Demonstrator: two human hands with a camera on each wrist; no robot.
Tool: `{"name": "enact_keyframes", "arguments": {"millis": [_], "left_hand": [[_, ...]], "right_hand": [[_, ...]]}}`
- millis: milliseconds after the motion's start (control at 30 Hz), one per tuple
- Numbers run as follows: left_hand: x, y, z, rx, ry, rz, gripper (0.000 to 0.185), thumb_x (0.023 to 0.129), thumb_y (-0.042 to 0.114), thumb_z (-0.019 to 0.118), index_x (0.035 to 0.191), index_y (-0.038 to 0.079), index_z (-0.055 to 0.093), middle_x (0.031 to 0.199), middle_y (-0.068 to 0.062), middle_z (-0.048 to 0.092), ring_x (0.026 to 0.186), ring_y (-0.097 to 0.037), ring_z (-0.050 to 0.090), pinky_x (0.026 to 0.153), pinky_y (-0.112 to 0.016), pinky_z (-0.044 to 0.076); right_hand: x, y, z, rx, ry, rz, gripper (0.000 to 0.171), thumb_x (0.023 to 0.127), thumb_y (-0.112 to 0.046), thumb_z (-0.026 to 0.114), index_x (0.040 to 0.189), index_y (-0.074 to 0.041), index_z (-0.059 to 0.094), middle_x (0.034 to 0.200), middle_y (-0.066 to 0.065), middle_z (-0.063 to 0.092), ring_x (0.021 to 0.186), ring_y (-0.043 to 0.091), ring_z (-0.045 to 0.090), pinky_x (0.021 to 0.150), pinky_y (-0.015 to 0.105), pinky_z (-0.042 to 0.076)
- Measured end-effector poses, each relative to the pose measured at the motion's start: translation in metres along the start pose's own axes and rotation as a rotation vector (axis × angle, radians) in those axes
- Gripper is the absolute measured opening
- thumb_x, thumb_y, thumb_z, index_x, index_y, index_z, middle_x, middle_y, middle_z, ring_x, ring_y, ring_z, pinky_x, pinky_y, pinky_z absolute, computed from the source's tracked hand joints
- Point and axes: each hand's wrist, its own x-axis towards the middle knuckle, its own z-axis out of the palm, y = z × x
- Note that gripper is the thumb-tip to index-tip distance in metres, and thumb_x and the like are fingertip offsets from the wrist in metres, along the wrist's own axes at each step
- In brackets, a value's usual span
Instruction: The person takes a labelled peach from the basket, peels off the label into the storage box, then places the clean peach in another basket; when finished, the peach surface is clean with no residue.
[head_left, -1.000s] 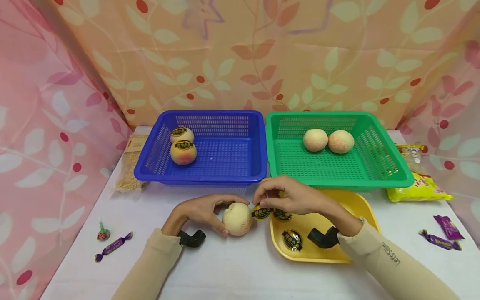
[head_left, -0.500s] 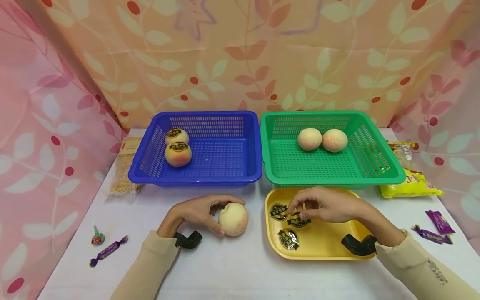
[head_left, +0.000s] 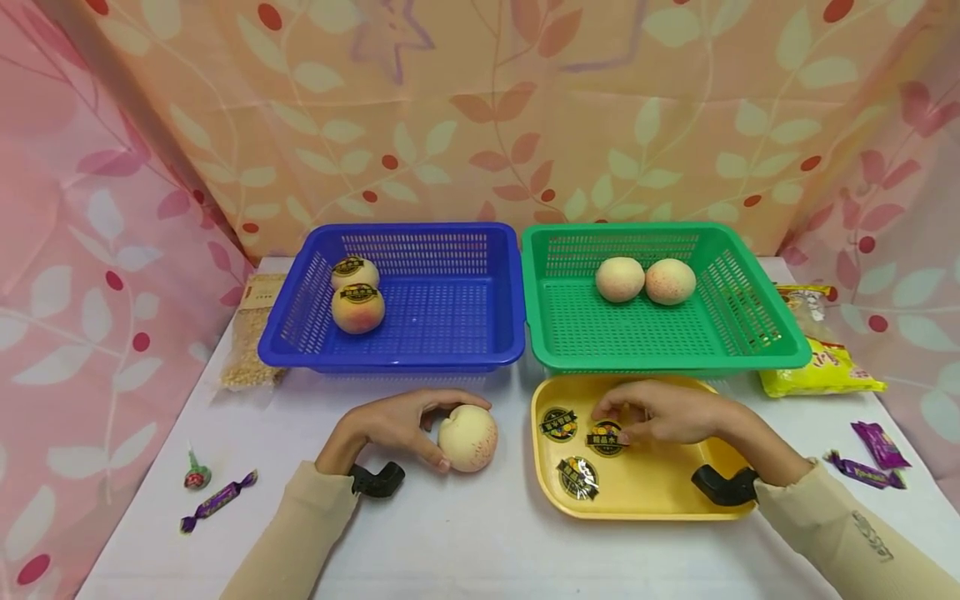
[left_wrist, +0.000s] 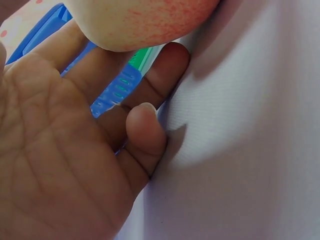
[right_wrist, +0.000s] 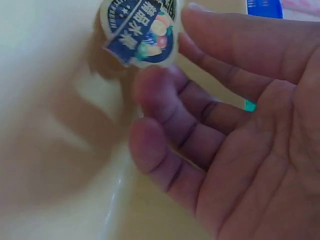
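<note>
Left hand: the left hand (head_left: 401,425) rests on the white table (head_left: 465,542), fingers curled round a pale round peach with a red blush (head_left: 468,437), holding it steady on the cloth just left of the tray; the left wrist view shows the fruit (left_wrist: 140,22) against the fingers (left_wrist: 145,135).

Right hand: the right hand (head_left: 660,412) lies over a shallow yellow plastic tray (head_left: 660,500), fingertips bent down onto a round black-and-gold sticker (head_left: 606,437). In the right wrist view the fingers (right_wrist: 165,105) touch the edge of that sticker (right_wrist: 140,30), which looks partly lifted; whether it is truly pinched I cannot tell.

Other stickers: two more, one at the tray's left edge (head_left: 558,423) and one nearer the front (head_left: 577,477), lie apart from the hand.

Blue basket: a blue slotted plastic basket (head_left: 450,350) holds two peaches, each bearing a sticker, at its left end (head_left: 357,307).

Green basket: a green slotted plastic basket (head_left: 675,354) holds two bare peaches side by side (head_left: 645,280).

Progress (judged): two fruits labelled and binned; the held peach shows no sticker, so it appears next in line, with two more unlabelled in the green basket. Roughly two of five done.

Surroundings: wrapped sweets (head_left: 217,498) and a yellow snack packet (head_left: 821,371) lie at the table's edges.
</note>
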Motion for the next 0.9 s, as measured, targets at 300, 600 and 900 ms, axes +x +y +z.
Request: {"name": "enact_keyframes", "arguments": {"millis": [300, 600, 900], "left_hand": [[-0.002, 0.015, 0.002, 0.068, -0.027, 0.033, 0.083, 0.068, 0.019, 0.094, 0.141, 0.034, 0.058, 0.138, 0.012, 0.062, 0.118, -0.016, 0.056, 0.098, -0.034, 0.047], [0.003, 0.083, -0.003, 0.166, -0.083, 0.277, 0.082, 0.070, 0.025, 0.094, 0.144, 0.026, 0.057, 0.141, 0.009, 0.062, 0.124, -0.013, 0.056, 0.099, -0.033, 0.049], [0.063, 0.128, -0.027, 0.214, 0.126, 0.355, 0.080, 0.071, 0.023, 0.093, 0.143, 0.025, 0.057, 0.138, 0.011, 0.061, 0.121, -0.011, 0.054, 0.099, -0.036, 0.049]], "right_hand": [[-0.019, -0.006, -0.006, -0.078, 0.025, 0.029, 0.037, 0.099, -0.024, 0.067, 0.131, -0.007, 0.064, 0.126, 0.010, 0.068, 0.092, 0.009, 0.062, 0.076, 0.024, 0.051], [-0.069, -0.021, -0.041, -0.126, 0.289, 0.029, 0.031, 0.099, -0.020, 0.067, 0.130, -0.021, 0.065, 0.123, -0.001, 0.070, 0.094, 0.001, 0.064, 0.078, 0.023, 0.055], [-0.097, 0.029, -0.065, -0.232, 0.842, 0.207, 0.051, 0.089, -0.021, 0.078, 0.138, -0.015, 0.062, 0.136, 0.008, 0.060, 0.121, 0.018, 0.053, 0.105, 0.027, 0.042]]}}
